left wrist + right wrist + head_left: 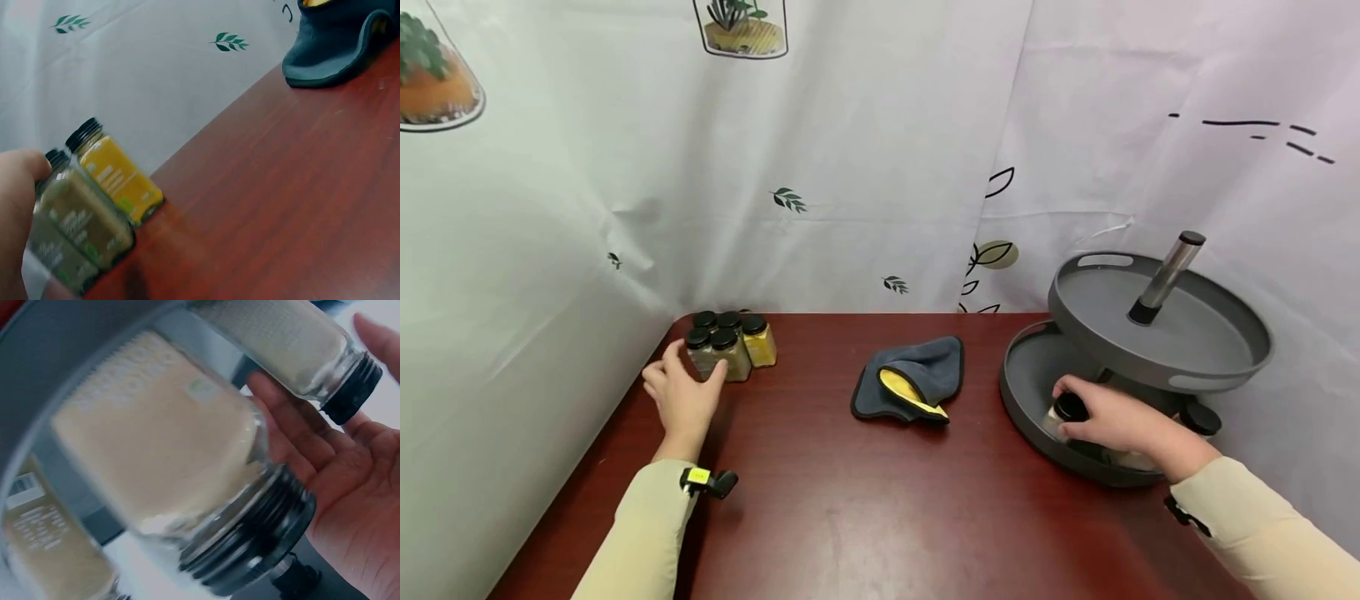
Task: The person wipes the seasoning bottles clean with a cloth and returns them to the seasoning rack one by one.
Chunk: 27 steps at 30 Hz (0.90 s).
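In the head view, my left hand (687,402) reaches to a cluster of spice jars at the table's back left, fingers spread. In the left wrist view its thumb (25,165) is by the cap of a brownish-green jar (87,215); a yellow jar (122,181) stands alongside. At the grey two-tier tray, my right hand (1108,414) is around a black-capped jar (1070,408) on the lower tier (1030,367). In the right wrist view, the thumb stands apart from that jar (281,347) and the fingers lie along its other side. A pale-powder jar (162,431) is nearer the camera.
A folded grey cloth (917,371) with a yellow inside lies mid-table. The upper tier (1090,304) overhangs the right hand, with a metal post (1165,279) rising from it. Another black-capped jar (1200,418) stands at the lower tier's right. A white curtain (865,167) hangs behind.
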### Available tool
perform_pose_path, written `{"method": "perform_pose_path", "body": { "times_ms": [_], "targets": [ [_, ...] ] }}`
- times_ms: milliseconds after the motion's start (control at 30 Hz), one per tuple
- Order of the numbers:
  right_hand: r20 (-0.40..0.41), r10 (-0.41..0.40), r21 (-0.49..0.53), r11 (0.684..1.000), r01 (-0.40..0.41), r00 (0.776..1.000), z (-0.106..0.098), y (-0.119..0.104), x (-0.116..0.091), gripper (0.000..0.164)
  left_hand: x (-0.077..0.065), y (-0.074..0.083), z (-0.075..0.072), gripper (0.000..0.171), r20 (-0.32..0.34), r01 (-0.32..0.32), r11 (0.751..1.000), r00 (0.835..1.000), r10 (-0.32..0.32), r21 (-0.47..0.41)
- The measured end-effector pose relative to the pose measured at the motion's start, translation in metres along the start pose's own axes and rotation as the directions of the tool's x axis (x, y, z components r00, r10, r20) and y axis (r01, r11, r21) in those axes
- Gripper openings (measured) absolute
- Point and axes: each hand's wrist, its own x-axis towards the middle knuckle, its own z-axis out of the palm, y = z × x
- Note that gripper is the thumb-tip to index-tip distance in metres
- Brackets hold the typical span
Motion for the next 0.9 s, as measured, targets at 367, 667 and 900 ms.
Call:
{"method": "perform_pose_path", "body": {
  "times_ms": [367, 667, 900],
  "targets": [
    [-0.023, -0.056, -0.060, 0.997, 0.054, 0.998, 0.007, 0.000, -0.009, 0.046, 0.022, 0.001, -0.012, 0.042, 0.023, -0.303, 0.908, 0.951, 0.310, 0.289],
    [-0.339, -0.249, -0.398, 0.912, 0.102, 0.907, 0.050, -0.081, 0.002, 0.059, 0.008, 0.006, 0.001, 0.035, 0.020, -0.538, 0.820, 0.838, 0.545, 0.195],
    [-0.193, -0.098, -0.150, 0.986, 0.069, 0.976, 0.078, -0.131, 0.092, 0.076, -0.053, 0.047, 0.040, 0.032, 0.078, -0.574, 0.814, 0.810, 0.581, -0.089]
  ]
}}
